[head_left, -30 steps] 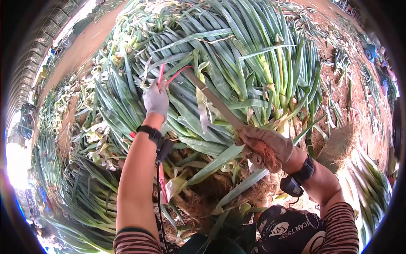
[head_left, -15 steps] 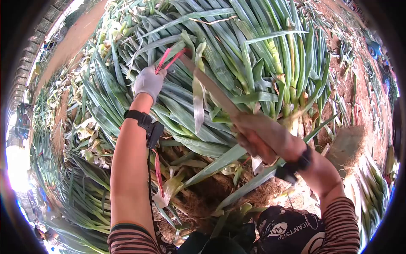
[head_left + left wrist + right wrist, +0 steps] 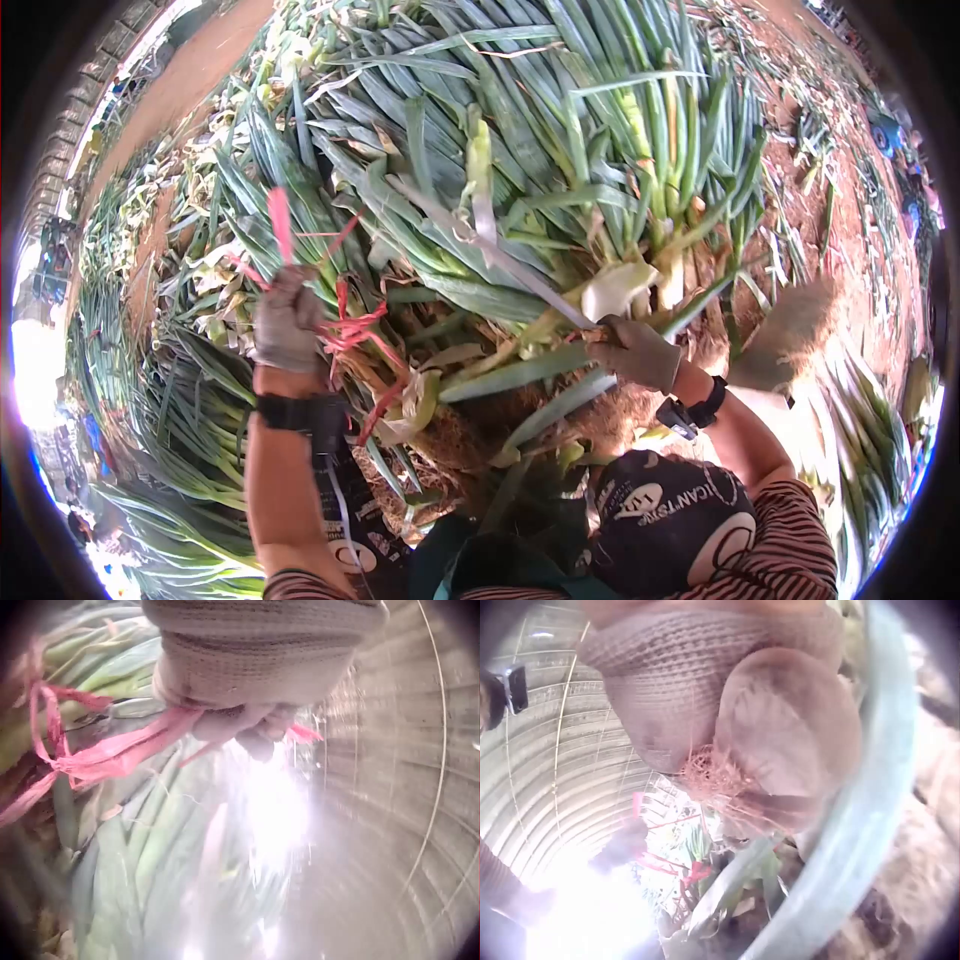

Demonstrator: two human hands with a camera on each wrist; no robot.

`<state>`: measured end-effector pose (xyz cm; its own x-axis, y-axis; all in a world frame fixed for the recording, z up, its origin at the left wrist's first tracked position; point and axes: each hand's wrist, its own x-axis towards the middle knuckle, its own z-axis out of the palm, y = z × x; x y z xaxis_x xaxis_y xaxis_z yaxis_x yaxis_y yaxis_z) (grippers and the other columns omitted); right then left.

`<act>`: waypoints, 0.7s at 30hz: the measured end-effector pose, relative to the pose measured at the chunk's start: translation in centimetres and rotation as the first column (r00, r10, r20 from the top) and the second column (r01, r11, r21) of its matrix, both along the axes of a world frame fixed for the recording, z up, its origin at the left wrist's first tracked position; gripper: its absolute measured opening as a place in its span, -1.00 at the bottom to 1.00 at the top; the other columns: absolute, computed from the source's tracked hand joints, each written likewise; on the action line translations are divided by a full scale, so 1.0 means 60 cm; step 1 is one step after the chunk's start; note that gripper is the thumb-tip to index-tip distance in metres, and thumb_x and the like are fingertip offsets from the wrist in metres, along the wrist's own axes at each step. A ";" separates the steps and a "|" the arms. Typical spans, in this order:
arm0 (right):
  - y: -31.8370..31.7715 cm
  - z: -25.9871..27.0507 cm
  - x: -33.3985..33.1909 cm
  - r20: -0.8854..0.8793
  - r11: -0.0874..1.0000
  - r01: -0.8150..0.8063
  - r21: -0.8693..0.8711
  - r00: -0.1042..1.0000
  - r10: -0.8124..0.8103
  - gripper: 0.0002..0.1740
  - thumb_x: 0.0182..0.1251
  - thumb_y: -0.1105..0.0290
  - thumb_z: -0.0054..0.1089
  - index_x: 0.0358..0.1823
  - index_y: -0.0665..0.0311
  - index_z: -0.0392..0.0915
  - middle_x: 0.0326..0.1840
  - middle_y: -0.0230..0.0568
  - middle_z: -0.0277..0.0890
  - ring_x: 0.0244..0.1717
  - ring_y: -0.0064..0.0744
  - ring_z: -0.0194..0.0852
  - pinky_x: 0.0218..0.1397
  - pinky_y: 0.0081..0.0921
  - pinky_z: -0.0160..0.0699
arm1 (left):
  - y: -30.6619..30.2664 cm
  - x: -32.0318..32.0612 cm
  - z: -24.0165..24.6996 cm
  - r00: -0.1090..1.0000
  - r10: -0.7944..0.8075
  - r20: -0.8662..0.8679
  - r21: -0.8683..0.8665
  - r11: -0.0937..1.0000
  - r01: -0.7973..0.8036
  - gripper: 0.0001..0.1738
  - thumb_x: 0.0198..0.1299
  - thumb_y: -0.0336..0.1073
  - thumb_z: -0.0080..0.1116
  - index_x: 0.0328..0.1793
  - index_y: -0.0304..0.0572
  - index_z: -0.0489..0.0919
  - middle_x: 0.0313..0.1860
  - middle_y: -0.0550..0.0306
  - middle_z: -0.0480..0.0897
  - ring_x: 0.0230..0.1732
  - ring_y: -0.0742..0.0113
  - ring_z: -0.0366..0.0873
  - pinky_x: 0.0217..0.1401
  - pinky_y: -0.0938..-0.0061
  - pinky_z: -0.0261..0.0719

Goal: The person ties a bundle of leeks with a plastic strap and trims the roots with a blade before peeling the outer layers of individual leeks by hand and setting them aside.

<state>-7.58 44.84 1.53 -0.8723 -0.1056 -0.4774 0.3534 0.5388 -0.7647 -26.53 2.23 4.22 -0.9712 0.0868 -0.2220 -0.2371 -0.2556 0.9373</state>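
My gloved left hand [image 3: 288, 320] grips red plastic twine [image 3: 350, 330], whose ends stick out past the fingers. In the left wrist view the knotted twine [image 3: 112, 754] trails away from the curled fingers. The gloved right hand [image 3: 637, 352] holds a long knife [image 3: 520, 272], its narrow blade pointing up and left over the leaves. Reddish fibres [image 3: 712, 776] show at the right hand's grip in the right wrist view; the handle is mostly hidden by the glove. Long green onions [image 3: 460, 290] lie in a thick heap beneath the blade and between both hands.
More green onions [image 3: 205, 470] spread at the lower left, and others [image 3: 865, 450] lie at the right edge. A grey-green flat piece [image 3: 785, 340] stands right of the right hand. The person's knee in dark printed cloth [image 3: 670, 530] is close below. Leaf scraps cover the ground.
The left hand has drawn back toward the body and leftward, pulling the red twine away from the knife's tip, where it was looped before. The blade has dropped slightly lower over the leaves.
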 end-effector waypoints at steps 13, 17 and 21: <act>0.101 0.044 0.314 -0.005 0.945 0.309 0.112 0.951 -0.310 -0.66 0.34 0.18 0.25 -0.07 0.32 0.51 -0.43 -0.04 0.60 -0.46 -0.26 0.57 -0.38 -0.38 0.51 | -0.189 0.317 0.425 0.900 0.193 -0.390 -0.386 0.853 -0.350 -0.76 0.44 -0.22 -0.08 0.04 -0.12 0.55 -0.45 0.43 0.37 -0.49 0.59 0.24 -0.40 0.64 0.19; 0.103 0.011 0.417 -0.005 0.960 0.244 0.139 0.969 -0.246 -0.66 0.37 0.15 0.20 -0.06 0.28 0.51 -0.45 -0.11 0.60 -0.43 -0.24 0.60 -0.35 -0.32 0.51 | -0.215 0.406 0.496 0.845 0.224 -0.486 -0.466 0.751 -0.468 -0.75 0.42 -0.24 -0.09 0.00 -0.16 0.58 -0.39 0.35 0.43 -0.39 0.49 0.32 -0.27 0.55 0.27; 0.088 0.034 0.527 0.446 0.851 0.515 -0.102 0.788 -0.424 -0.72 0.42 0.23 0.14 -0.04 0.28 0.52 -0.48 -0.37 0.48 -0.49 -0.55 0.47 -0.43 -0.53 0.49 | -0.227 0.468 0.562 0.805 0.158 -0.571 -0.588 0.606 -0.536 -0.73 0.39 -0.27 -0.11 -0.04 -0.20 0.60 -0.32 0.27 0.50 -0.30 0.39 0.40 -0.15 0.46 0.35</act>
